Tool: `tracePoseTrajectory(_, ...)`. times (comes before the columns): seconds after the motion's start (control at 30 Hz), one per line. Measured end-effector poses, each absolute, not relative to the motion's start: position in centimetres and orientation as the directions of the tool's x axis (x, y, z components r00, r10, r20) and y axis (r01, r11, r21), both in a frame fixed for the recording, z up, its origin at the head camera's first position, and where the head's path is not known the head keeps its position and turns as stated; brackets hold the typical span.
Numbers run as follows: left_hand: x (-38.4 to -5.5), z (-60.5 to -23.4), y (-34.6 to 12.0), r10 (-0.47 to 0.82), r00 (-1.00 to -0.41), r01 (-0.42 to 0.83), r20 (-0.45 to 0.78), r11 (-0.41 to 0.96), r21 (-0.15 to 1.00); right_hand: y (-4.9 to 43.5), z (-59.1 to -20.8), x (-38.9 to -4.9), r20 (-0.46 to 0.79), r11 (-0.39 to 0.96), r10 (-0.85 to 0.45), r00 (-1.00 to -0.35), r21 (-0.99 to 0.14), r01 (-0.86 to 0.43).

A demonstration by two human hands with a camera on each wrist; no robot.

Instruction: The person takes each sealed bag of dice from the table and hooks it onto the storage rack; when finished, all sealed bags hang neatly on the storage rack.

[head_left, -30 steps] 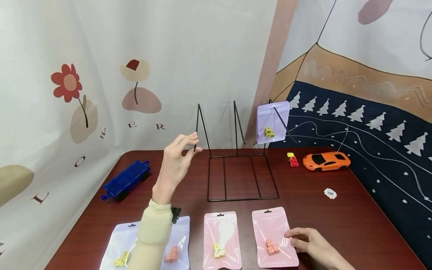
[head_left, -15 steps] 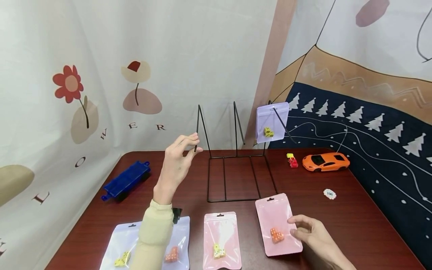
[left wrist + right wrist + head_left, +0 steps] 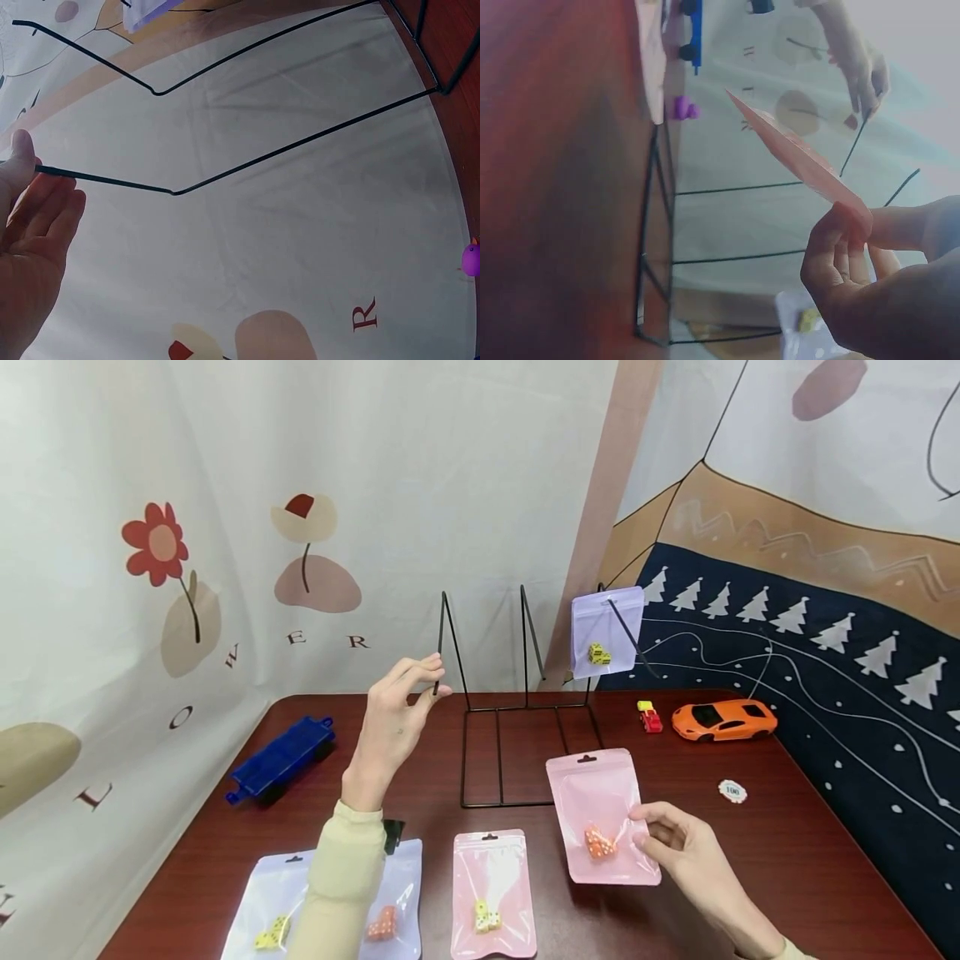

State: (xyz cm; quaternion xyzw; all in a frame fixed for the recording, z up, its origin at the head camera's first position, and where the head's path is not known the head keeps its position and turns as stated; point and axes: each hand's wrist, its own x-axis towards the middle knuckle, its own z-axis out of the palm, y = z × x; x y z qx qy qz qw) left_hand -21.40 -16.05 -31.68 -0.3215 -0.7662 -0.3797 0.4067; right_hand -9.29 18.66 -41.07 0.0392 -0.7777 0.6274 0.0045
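Pink pouch with orange dice inside: raised above the tabletop, tilted a little left, hang-hole uppermost. Right hand pinches its right edge between thumb and fingers. Left hand has thumb and fingers closed on the end of a wire rack's left prong.

Surface: dark red-brown, with a slight sheen. Cloth hangs around it, pale with flowers and letters at left and behind, navy with white trees at right.

Around: wire rack, black, 3 prongs, standing toward the back. Right prong carries a lilac pouch with yellow dice. 2nd pink pouch lies flat in front of the rack. 2 more lilac pouches at near left. Blue trailer at far left; orange car, small red-and-yellow toy and a chip marked 100 at right. Small purple thing near the back edge, too cut off to name.

In the way: left sleeve crosses over the near lilac pouches. Held pouch hides the rack's near right corner in the head view.

Edges: trailer sits near the left edge, car by the back right corner. Strip of wood between rack base and flat pouches; wider stretch right of the right hand, below the chip.
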Motion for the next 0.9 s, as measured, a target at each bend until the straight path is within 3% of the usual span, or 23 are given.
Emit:
tracePoseTrajectory(0.3, -21.4, -31.7, -16.1, 0.181, -0.463, 0.805, 0.868, 0.495, 0.326, 17.6, -38.0, -10.0, 0.170, 0.258, -0.061, -0.984, -0.949, -0.180)
tracePoseTrajectory(0.9, -21.5, -31.6, -16.1, 0.192, -0.477, 0.796, 0.858, 0.507, 0.330, 15.7, -35.8, -11.4, 0.328, 0.178, -0.072, -0.942, -0.925, -0.336)
